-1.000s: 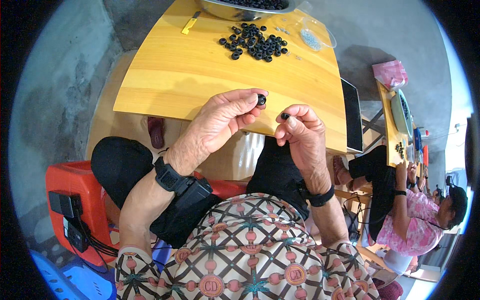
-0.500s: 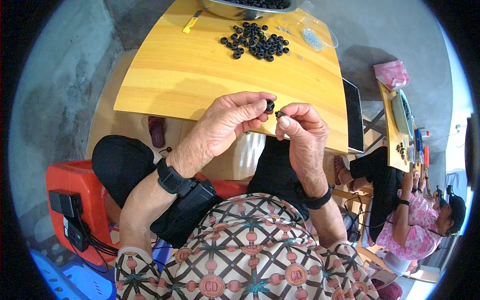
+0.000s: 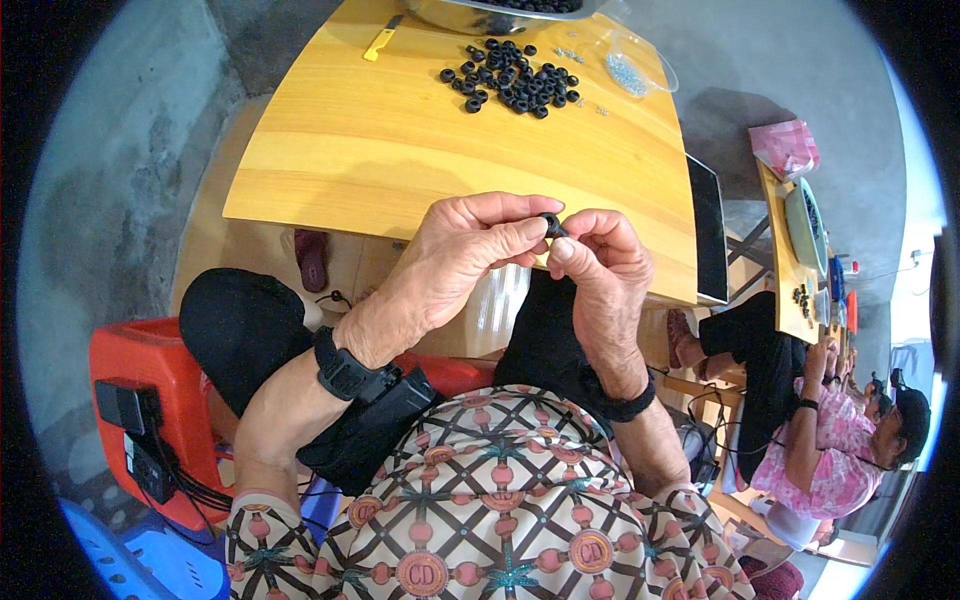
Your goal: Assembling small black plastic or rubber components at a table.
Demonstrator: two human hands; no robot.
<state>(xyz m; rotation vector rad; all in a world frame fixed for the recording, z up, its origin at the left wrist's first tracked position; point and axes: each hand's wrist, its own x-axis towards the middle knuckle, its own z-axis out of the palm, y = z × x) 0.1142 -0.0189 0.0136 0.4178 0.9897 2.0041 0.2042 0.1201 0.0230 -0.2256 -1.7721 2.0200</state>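
Note:
Above the near edge of the yellow wooden table (image 3: pixel 330 150), my two hands meet fingertip to fingertip. My left hand (image 3: pixel 455 245) pinches a small round black ring-like part (image 3: pixel 550 222) between thumb and fingers. Against it, my right hand (image 3: pixel 605 265) holds a smaller dark piece (image 3: pixel 562 233), mostly covered by the thumb and index finger. The two pieces touch; how deep one sits in the other cannot be made out. Farther back on the table lies a loose pile of similar black parts (image 3: pixel 518 82), many showing a centre hole.
Behind the pile stands a metal bowl (image 3: pixel 435 17) of black parts. A yellow-handled knife (image 3: pixel 380 42) lies left, a clear tub (image 3: pixel 655 65) with small silver pieces right. A person (image 3: pixel 820 440) sits at another table with a green basin (image 3: pixel 803 228). Red stool (image 3: pixel 110 350) at left.
The black part and the smaller dark piece, apart before, now touch as my hands have come together. The black part has turned so its hole shows.

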